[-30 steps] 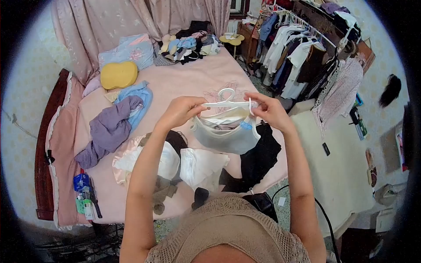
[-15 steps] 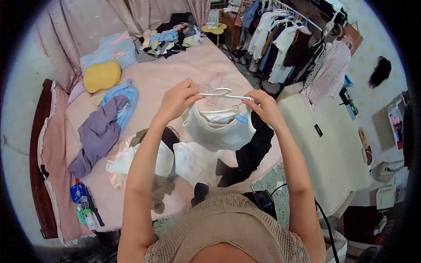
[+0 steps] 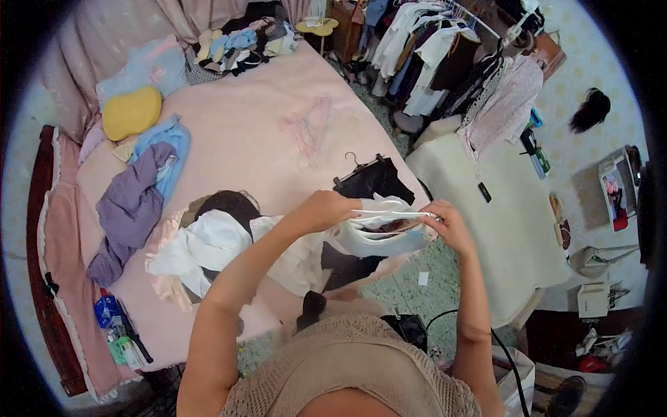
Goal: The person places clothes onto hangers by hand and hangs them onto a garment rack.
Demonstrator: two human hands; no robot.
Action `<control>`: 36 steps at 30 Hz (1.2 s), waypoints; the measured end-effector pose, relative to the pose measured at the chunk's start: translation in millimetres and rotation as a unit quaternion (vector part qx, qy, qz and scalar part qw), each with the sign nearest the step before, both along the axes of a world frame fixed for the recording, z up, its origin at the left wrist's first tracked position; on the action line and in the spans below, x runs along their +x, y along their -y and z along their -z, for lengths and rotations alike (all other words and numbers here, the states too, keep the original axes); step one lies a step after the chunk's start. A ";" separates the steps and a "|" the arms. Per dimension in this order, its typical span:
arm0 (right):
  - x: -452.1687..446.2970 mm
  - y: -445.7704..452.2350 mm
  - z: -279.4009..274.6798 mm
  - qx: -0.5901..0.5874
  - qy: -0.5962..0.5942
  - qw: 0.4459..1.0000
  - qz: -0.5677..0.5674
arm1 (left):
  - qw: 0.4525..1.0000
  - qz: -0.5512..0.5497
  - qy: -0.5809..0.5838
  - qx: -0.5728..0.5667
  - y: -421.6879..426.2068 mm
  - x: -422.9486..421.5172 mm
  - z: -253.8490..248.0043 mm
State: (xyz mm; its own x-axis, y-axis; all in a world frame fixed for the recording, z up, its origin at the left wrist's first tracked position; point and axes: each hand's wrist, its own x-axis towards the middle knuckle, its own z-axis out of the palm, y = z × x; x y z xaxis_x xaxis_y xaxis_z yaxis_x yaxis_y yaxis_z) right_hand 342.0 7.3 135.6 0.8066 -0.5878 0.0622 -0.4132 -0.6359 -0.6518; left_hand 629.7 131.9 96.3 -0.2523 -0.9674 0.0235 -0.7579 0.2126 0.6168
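A white sleeveless top [image 3: 379,240] hangs between my hands, with a white clothes hanger [image 3: 389,203] at its neck opening. My left hand [image 3: 325,210] is closed around the left shoulder end of the top and hanger. At the opposite end, my right hand [image 3: 449,226] pinches the strap and hanger between thumb and fingers. Just beyond the top, a black garment [image 3: 379,179] lies on the bed, clipped to a dark hanger [image 3: 356,160]. White clothes [image 3: 201,243] are heaped left of my left forearm.
Purple clothing [image 3: 135,194] and a yellow cushion [image 3: 132,113] lie on the pink bed [image 3: 243,125]. A clothes pile [image 3: 246,45] sits at the far corner. A loaded garment rack [image 3: 472,17] stands beyond a cream surface [image 3: 479,243] on the right. A black cable [image 3: 511,358] runs near my right arm.
Both hands have moved down and right with the white top, and it has tilted so its neck opening faces up. The black garment on its hanger now shows beyond it. The view has shifted.
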 end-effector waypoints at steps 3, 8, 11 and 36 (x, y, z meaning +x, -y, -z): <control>-0.4 8.9 -8.5 0.003 0.002 1.000 -0.001 | 0.998 0.032 0.012 -0.053 12.9 -5.8 6.2; 5.2 38.7 9.6 0.023 0.018 1.000 -0.009 | 0.983 -0.097 -0.077 -0.134 37.2 -54.2 20.3; 11.5 60.5 29.3 0.082 0.033 0.996 -0.030 | 0.956 -0.159 -0.148 -0.197 62.6 -84.1 12.9; 148.1 349.1 458.5 0.192 -0.235 0.947 0.105 | 0.797 -0.584 -0.154 0.011 184.5 -140.5 75.8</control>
State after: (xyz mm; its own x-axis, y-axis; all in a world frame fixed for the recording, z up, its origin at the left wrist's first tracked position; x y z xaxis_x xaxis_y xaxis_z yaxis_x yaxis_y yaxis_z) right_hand 490.1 -341.8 -322.9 0.5558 -0.6443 -0.5253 -0.8056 -0.2617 -0.5315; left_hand 489.3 -52.6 20.5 0.8355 -0.5386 -0.1092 -0.2431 -0.5404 0.8056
